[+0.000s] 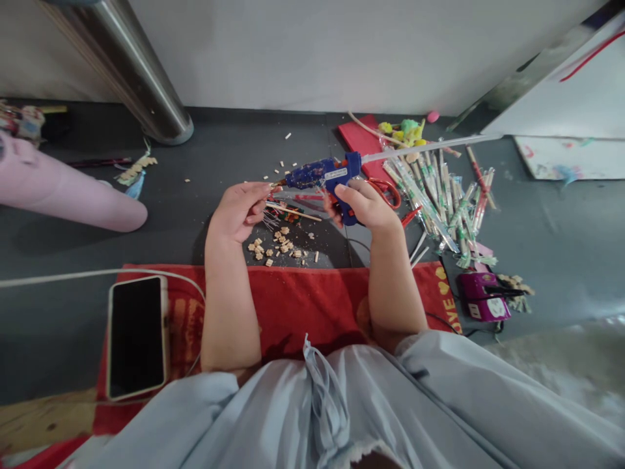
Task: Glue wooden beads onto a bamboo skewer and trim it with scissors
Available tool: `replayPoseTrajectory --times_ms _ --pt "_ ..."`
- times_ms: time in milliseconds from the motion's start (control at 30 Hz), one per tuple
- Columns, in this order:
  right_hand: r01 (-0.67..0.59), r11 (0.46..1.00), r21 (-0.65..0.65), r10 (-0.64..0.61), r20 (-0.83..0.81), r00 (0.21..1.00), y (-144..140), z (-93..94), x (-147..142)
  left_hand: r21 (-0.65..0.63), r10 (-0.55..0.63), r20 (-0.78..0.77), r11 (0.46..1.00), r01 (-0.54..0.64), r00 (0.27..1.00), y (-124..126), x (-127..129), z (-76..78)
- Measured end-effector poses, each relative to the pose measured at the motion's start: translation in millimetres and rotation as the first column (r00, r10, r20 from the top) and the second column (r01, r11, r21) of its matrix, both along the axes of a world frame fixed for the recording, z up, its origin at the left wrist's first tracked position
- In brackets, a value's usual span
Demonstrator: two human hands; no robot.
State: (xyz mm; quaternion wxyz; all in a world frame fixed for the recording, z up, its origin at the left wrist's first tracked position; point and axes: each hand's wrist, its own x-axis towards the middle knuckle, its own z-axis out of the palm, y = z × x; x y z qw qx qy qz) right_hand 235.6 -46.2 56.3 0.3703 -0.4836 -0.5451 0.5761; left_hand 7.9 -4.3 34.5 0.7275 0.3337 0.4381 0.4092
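Right hand (367, 207) grips blue glue gun (326, 174), nozzle just beside left hand (240, 212) fingers pinching a thin wooden stick (293, 212).

On the red cloth (293, 306) under my forearms, near its right edge, I can read pale letters running sideways that look like "LOVE", with small hearts just above them. The blue glue gun (326, 176) in my right hand (367, 205) carries a white label, but its print is too small for me to read. The purple device (483, 296) beside the cloth also has a white patch I cannot make out.
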Motion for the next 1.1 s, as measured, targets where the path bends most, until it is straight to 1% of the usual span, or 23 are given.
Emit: replayPoseTrajectory --times_ms 167,267,633,800,933,1100 --pt "0.010 1.000 -0.014 -0.010 0.012 1.000 -0.5 1.3 -0.1 -0.015 0.005 -0.020 1.000 -0.006 1.000 -0.4 0.6 0.4" --pt "0.013 1.000 -0.023 -0.013 0.009 1.000 -0.5 1.7 -0.2 -0.001 -0.005 -0.023 1.000 0.005 1.000 -1.0 0.9 0.4" --pt "0.007 1.000 -0.002 -0.007 0.015 1.000 0.0 0.0 2.7 0.017 -0.015 -0.031 1.000 0.015 0.999 -0.7 0.9 1.0" --pt "0.040 0.999 -0.014 -0.040 0.015 0.999 -1.0 0.6 4.2 0.012 -0.030 -0.048 0.999 0.031 0.998 -0.3 0.4 0.2" --pt "0.032 0.999 -0.007 -0.032 0.010 0.999 -1.7 1.4 3.0 0.021 -0.026 -0.048 0.999 0.027 0.999 -0.2 0.6 0.0" --pt "0.014 1.000 -0.023 -0.014 -0.003 1.000 -1.4 0.6 1.6 0.000 -0.017 -0.062 1.000 0.017 0.998 -0.3 1.1 0.8"
